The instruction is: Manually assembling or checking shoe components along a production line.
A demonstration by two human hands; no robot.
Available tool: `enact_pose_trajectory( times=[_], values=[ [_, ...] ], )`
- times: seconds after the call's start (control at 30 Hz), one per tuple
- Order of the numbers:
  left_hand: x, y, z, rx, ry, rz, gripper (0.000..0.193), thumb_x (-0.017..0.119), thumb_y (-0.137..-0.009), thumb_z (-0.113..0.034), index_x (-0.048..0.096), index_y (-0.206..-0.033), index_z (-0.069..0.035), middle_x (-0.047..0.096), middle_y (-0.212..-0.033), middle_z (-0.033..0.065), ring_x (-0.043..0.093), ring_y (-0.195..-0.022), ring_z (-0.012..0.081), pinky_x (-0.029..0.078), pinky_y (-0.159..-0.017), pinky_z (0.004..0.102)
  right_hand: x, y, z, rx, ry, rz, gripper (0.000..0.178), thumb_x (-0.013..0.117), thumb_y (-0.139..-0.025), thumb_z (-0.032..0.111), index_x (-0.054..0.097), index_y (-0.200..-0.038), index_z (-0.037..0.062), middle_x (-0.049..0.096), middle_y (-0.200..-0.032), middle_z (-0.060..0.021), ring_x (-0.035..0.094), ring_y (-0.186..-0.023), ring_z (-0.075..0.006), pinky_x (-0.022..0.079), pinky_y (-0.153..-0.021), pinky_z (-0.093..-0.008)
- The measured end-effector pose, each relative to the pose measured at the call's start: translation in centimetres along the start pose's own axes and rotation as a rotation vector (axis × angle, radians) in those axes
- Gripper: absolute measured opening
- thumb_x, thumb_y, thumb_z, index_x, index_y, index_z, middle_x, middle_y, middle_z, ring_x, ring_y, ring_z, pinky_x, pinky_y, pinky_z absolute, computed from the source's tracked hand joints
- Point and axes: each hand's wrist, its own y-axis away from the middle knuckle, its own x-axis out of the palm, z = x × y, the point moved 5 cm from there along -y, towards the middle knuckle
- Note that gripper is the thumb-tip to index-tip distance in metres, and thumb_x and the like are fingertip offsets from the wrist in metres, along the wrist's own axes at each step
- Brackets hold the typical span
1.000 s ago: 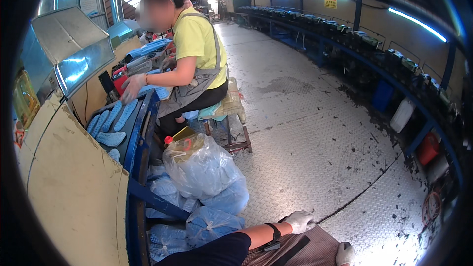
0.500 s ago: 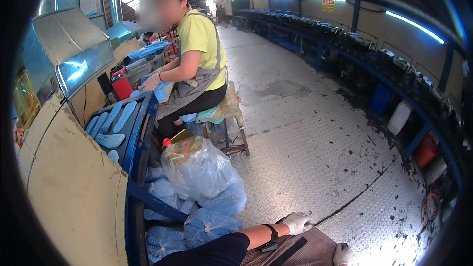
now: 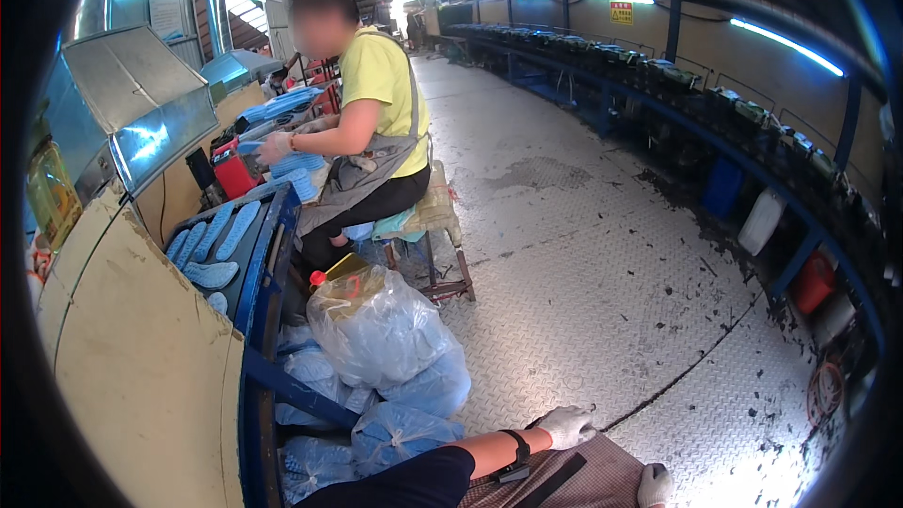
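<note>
My left hand (image 3: 567, 427), in a whitish knit glove, lies at the edge of the brown checked cloth (image 3: 602, 470) over my lap. Its fingers look laid out loosely, with nothing in them. A black band with a small device (image 3: 515, 459) circles that wrist. At the lower edge, my right hand (image 3: 655, 486), gloved too, rests against the cloth's right side; its fingers are mostly hidden. A dark strip (image 3: 555, 480) runs along the cloth. Nearest on the left are clear plastic bags of blue pieces (image 3: 404, 433).
A seated co-worker (image 3: 381, 85) in a yellow shirt handles blue pieces at the left. Blue insole-shaped pieces (image 3: 240, 230) lie on a blue-framed conveyor (image 3: 268, 273). The patterned metal floor (image 3: 564, 254) runs alongside a long machine line (image 3: 677, 113) at the right.
The co-worker's head has turned, and the gloved hands at the bench have shifted slightly with a blue piece. My view has moved a little; both my hands stay in place.
</note>
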Motion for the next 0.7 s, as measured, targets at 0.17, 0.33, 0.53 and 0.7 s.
enact_pose_trajectory(
  times=[0.17, 0.33, 0.53, 0.7],
  values=[
    [-0.2, 0.0, -0.4, -0.001, 0.005, 0.028, 0.036, 0.053, -0.096, -0.038, 0.065, -0.104, -0.005, 0.063, -0.109, 0.0153, 0.059, -0.111, 0.0335, 0.048, -0.096, 0.0449, 0.3, -0.6, -2.1, -0.006, -0.041, -0.038, 0.04, 0.056, -0.099, 0.032, 0.065, -0.105, -0.0066, 0.068, -0.103, -0.0219, 0.061, -0.096, -0.0319, 0.048, -0.092, -0.0436],
    [-0.8, 0.1, -1.0, -0.013, -0.017, 0.032, 0.033, 0.058, -0.093, -0.036, 0.064, -0.102, -0.005, 0.066, -0.108, 0.0141, 0.061, -0.107, 0.0331, 0.049, -0.092, 0.0444, 0.7, -0.9, -3.2, -0.001, -0.14, -0.034, 0.035, 0.055, -0.098, 0.028, 0.065, -0.1, -0.0057, 0.067, -0.097, -0.018, 0.059, -0.092, -0.0273, 0.048, -0.088, -0.0427],
    [0.1, 0.0, -0.2, -0.022, -0.006, 0.06, 0.039, 0.053, -0.095, -0.039, 0.063, -0.111, -0.006, 0.064, -0.113, 0.0169, 0.059, -0.112, 0.0349, 0.048, -0.096, 0.0459, 0.8, -1.0, -3.2, 0.002, -0.147, -0.014, 0.033, 0.055, -0.097, 0.025, 0.065, -0.099, -0.0058, 0.067, -0.096, -0.0172, 0.058, -0.092, -0.0259, 0.048, -0.087, -0.0427],
    [0.1, 0.1, 0.1, -0.015, 0.013, 0.046, 0.038, 0.054, -0.095, -0.038, 0.062, -0.117, -0.008, 0.065, -0.113, 0.0168, 0.059, -0.113, 0.0348, 0.047, -0.097, 0.0458, 0.9, -1.0, -2.6, -0.003, -0.144, -0.007, 0.032, 0.054, -0.097, 0.024, 0.065, -0.1, -0.006, 0.067, -0.097, -0.0173, 0.058, -0.092, -0.0258, 0.048, -0.086, -0.0428]
  ],
)
